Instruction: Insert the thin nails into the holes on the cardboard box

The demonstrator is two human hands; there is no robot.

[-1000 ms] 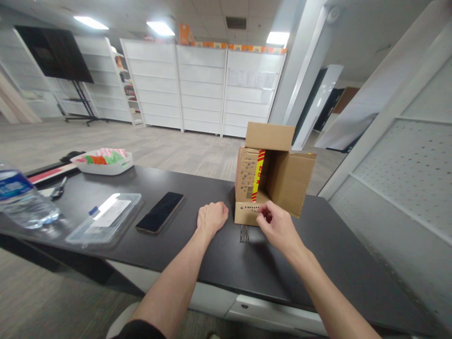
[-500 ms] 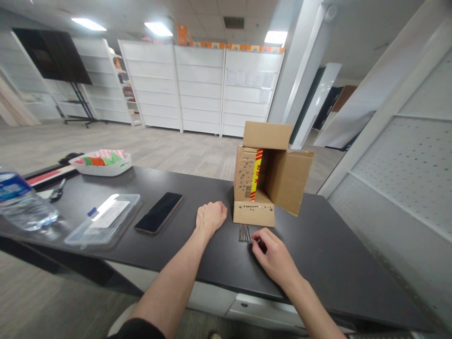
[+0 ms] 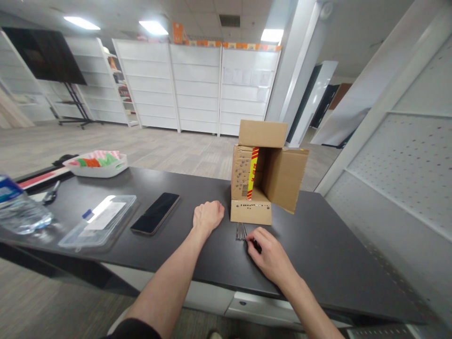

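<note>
Several thin metal pieces that look like nails [image 3: 241, 231] lie side by side on the dark table, just in front of the cardboard box. Thumb and fingers of my right hand [image 3: 268, 254] are pinched together at the right end of this row, on the last nail; the fingers partly hide it. Closed in a fist, my left hand [image 3: 208, 216] rests on the table to the left of the row, and its inside is hidden. The cardboard box [image 3: 242, 172] stands on its side, opening towards me, flaps spread, with small round marks or holes in its left side and lower flap.
Left of my hands lie a phone [image 3: 156, 213] and a clear plastic case [image 3: 100, 223]. Farther left are a water bottle [image 3: 24, 212], a pen-like item [image 3: 52, 192] and a white basket [image 3: 97, 170]. A perforated panel [image 3: 406, 174] borders the table [image 3: 328, 254] on the right.
The view has shifted slightly, moving everything a little to the left. My right hand has come closer to the right end of the nail row. The left fist stays in place.
</note>
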